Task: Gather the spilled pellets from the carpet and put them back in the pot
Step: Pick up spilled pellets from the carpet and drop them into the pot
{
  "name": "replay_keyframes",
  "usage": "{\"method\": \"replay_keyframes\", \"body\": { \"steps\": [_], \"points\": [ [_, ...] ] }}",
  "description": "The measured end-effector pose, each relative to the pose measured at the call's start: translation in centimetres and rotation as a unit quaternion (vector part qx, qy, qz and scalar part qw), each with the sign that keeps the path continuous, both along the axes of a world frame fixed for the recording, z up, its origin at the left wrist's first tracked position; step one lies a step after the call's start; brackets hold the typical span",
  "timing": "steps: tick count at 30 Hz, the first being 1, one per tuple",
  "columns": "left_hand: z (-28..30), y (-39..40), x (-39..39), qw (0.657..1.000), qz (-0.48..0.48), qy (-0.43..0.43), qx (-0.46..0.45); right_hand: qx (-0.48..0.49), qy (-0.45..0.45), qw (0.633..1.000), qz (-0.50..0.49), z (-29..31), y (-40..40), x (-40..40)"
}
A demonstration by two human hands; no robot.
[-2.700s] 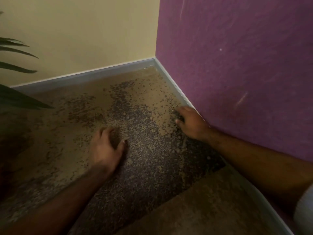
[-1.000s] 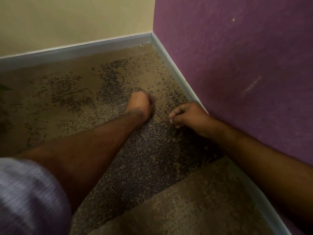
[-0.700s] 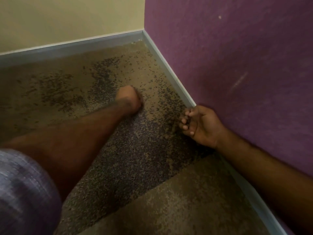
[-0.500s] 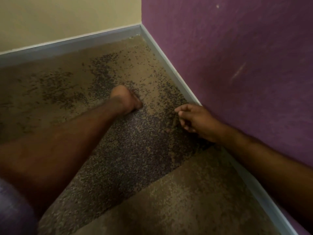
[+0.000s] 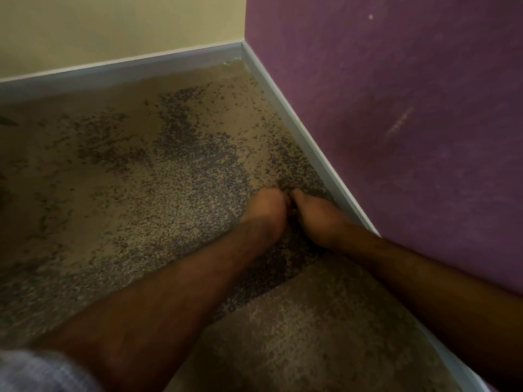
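Observation:
My left hand [image 5: 266, 206] and my right hand [image 5: 314, 216] lie side by side on the speckled beige and purple carpet [image 5: 135, 199], close to the skirting below the purple wall. Their inner edges touch and both backs face up. The fingers curl down toward the carpet and are hidden from me, so I cannot see whether they hold anything. The spilled pellets are too small to tell apart from the dark speckles of the carpet. The pot is out of view.
A purple wall [image 5: 396, 108] runs along the right and a cream wall [image 5: 113, 26] along the back. A grey skirting [image 5: 297, 131] lines both and meets in the corner. A dark leaf tip [image 5: 7, 121] pokes in at the left edge.
My left hand has slid right across the carpet and met my right hand, which has turned palm down by the skirting. The plant leaves seen at first are almost out of view.

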State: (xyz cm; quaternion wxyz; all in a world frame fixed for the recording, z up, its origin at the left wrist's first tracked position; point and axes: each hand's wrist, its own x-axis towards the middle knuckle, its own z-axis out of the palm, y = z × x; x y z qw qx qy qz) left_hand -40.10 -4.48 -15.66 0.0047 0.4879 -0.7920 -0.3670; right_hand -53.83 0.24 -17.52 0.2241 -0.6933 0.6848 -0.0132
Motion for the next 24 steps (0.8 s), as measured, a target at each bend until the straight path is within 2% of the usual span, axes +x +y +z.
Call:
{"method": "replay_keyframes", "body": {
  "steps": [4, 9, 13, 17, 21, 24],
  "points": [
    [-0.2, 0.0, 1.6, 0.998, -0.022, -0.036, -0.044, 0.029, 0.009, 0.999, -0.037, -0.1, -0.3, -0.1],
    [-0.5, 0.5, 3.2, 0.997, -0.026, -0.034, -0.064, 0.035, -0.023, 0.997, -0.061, 0.2, -0.4, -0.2],
    [0.0, 0.6, 3.8, 0.999, 0.015, -0.022, -0.041, 0.011, -0.145, 0.986, -0.087, 1.1, -0.1, 1.2],
    [0.8, 0.6, 5.1, 0.992, 0.124, 0.023, -0.001, 0.039, -0.255, 0.956, -0.139, 2.6, -0.2, 3.4],
    [3.2, 0.0, 8.6, 0.987, 0.149, 0.058, -0.011, 0.061, -0.319, 0.931, -0.169, 4.6, -0.7, 5.8],
    [6.1, -0.6, 12.8, 0.985, 0.156, 0.065, -0.032, 0.071, -0.346, 0.923, -0.152, 6.6, -1.0, 8.2]
  ]
}}
